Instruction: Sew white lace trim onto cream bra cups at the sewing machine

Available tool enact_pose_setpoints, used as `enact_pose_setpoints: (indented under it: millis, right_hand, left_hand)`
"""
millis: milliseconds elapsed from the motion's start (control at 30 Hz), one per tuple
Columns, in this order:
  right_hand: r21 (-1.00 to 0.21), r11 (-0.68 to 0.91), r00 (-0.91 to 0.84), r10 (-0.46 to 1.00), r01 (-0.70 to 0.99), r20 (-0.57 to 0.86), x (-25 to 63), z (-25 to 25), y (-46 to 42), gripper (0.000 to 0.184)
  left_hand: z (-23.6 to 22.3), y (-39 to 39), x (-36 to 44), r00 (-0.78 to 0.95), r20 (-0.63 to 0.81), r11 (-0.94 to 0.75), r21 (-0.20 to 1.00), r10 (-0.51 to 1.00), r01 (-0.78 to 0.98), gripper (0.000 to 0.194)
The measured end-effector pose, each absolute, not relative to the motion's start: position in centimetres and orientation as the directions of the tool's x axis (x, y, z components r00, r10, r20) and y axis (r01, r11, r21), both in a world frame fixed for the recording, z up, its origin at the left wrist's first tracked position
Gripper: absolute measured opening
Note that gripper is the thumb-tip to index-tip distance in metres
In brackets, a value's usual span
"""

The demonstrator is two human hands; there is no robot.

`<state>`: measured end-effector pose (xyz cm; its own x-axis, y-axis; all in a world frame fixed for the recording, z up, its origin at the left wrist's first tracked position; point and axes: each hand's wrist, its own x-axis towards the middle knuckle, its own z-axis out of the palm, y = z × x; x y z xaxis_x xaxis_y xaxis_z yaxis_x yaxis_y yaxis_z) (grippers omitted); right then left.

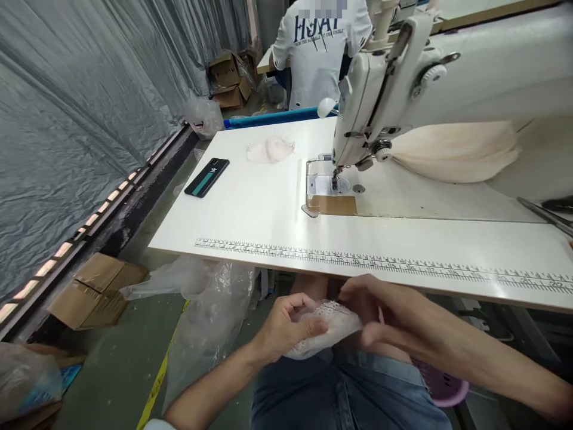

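Note:
Over my lap, below the table edge, I hold a small piece of sheer white fabric (341,322) with a dotted, lace-like surface. My left hand (293,325) is closed on its left side, the thumb lying on top. Just off the fabric's right end is my right hand (380,310), slightly blurred, its thumb and fingers apart and nothing visible between them. A white sewing machine (367,113) stands on the table beyond my hands, its needle and presser foot over the metal plate. Another pale pink, sheer fabric piece (271,150) lies flat to the left of the machine.
The white table (250,209) has a printed ruler (313,255) along its front edge. A phone (207,177) lies at its left, scissors (544,215) at the right. Cream fabric (461,152) rests under the machine arm. Cardboard boxes (96,292) and plastic bags stand left; a person (316,57) sits ahead.

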<state>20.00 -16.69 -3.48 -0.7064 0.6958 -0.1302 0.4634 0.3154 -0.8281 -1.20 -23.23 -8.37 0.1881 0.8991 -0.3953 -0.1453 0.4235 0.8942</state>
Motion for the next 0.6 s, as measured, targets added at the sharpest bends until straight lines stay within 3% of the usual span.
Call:
enact_pose_setpoints:
  millis: [100, 167, 267, 433, 600]
  right_hand:
    - [-0.797, 0.368, -0.761, 0.626, 0.480, -0.169, 18.4, -3.8, -16.9, 0.014]
    - [-0.771, 0.394, -0.758, 0.630, 0.500, -0.170, 17.8, -3.8, -17.0, 0.021]
    - [-0.747, 0.423, -0.761, 0.626, 0.512, -0.167, 17.1, -3.4, -16.9, 0.016]
    - [-0.746, 0.494, -0.786, 0.615, 0.447, -0.064, 15.2, -4.1, -16.8, 0.012]
    - [-0.650, 0.598, -0.769, 0.638, 0.469, 0.031, 14.3, -4.5, -16.5, 0.024]
  left_hand:
    - [-8.8, -23.7, -1.6, 0.136, -0.366, 0.383, 0.914, 0.921, -0.131, 0.035]
    - [-9.2, -24.1, -2.0, 0.078, -0.345, 0.352, 0.927, 0.935, -0.131, 0.033]
    - [-9.8, -24.5, -2.6, 0.038, -0.312, 0.314, 0.941, 0.949, -0.123, 0.031]
    - [-9.9, -24.8, -3.2, 0.073, -0.270, 0.277, 0.953, 0.960, -0.123, 0.029]
    - [-10.3, -24.9, -3.8, 0.033, -0.308, 0.305, 0.913, 0.951, -0.270, 0.032]
